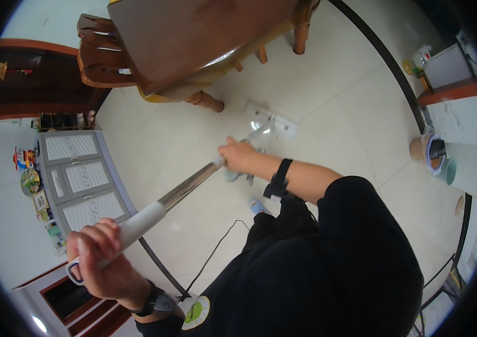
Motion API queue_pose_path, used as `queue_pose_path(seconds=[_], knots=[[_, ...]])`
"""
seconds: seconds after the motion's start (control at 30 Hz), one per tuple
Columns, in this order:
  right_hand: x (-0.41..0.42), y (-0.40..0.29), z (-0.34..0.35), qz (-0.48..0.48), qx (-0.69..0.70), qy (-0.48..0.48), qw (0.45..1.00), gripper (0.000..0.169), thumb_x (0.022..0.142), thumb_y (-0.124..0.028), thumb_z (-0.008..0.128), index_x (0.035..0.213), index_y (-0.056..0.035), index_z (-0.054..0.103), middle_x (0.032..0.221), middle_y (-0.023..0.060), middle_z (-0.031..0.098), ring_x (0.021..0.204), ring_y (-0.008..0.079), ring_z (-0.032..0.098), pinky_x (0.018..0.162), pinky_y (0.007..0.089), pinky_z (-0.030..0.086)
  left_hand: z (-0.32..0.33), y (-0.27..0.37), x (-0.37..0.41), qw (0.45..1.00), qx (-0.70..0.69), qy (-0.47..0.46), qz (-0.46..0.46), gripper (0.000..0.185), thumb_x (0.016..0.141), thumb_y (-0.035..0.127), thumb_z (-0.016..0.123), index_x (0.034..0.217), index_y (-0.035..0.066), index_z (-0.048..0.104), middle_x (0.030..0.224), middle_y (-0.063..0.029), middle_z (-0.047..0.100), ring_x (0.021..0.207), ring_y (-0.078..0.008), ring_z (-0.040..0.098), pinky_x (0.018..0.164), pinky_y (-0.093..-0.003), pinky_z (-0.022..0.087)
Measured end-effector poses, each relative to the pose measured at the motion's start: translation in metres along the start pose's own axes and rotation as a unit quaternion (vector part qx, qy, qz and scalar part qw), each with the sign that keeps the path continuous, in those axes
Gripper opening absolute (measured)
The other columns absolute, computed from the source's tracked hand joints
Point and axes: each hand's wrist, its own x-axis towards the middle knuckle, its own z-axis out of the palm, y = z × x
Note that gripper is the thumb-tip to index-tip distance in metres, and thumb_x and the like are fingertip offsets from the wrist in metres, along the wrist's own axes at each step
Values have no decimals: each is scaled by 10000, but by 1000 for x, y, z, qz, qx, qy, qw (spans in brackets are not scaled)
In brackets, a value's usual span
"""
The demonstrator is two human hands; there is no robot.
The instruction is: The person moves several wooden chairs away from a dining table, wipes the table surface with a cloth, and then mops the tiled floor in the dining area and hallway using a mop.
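My left hand [105, 261] is closed around the white grip of a flat mop [192, 184], close to the hanging loop at its end. Farther down, my right hand [240, 156] grips the same pole at the lower end of its shiny metal section. The mop's rectangular, pale head [287, 126] lies on the tiled floor, beyond my right hand and near a leg of the wooden table. A grey-blue object [233, 175], partly hidden by my right hand and forearm, cannot be made out. One light blue slipper [258, 206] shows on my foot.
A glossy wooden table [187, 38] and chair [103, 59] stand ahead. Grey cabinets [80, 168] line the left wall, with a shoe rack [65, 121] beyond. A dark cable [217, 248] crosses the floor by my feet. Bins [419, 149] stand at the right.
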Motion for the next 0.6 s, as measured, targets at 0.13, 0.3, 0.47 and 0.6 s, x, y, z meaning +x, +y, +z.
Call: queue_pose_path(seconds=[0.13,0.3,0.47,0.6], knots=[[-4,-21,-4,-39,-10,-35,999,161,752,-172,575,893,-110,620,1011,162,529,804,321,607,720,402,492,-32,9,-8,992,-79,-96,15,261,831,232,534,646,130,382,601,-31,457,560,-134,460,727,-338,378],[7,-13,-16,-53,-20,30,998,148,761,-166,563,878,-95,620,996,160,540,821,319,602,734,400,489,-48,6,-15,977,-127,-170,33,281,805,246,627,647,149,417,641,-5,511,614,-130,516,771,-337,386],[70,41,-16,-9,-5,129,992,138,771,-154,560,894,-101,597,1031,126,545,890,309,589,770,392,478,-3,-55,-17,993,-69,-84,49,225,811,160,581,677,108,408,609,-23,426,572,-151,435,795,-393,379],[88,58,2,26,36,124,991,172,772,-134,563,942,-118,583,1061,86,548,948,295,577,788,384,472,16,-72,-27,997,-1,-75,32,194,821,136,549,698,80,410,640,-54,466,608,-167,465,827,-422,387]])
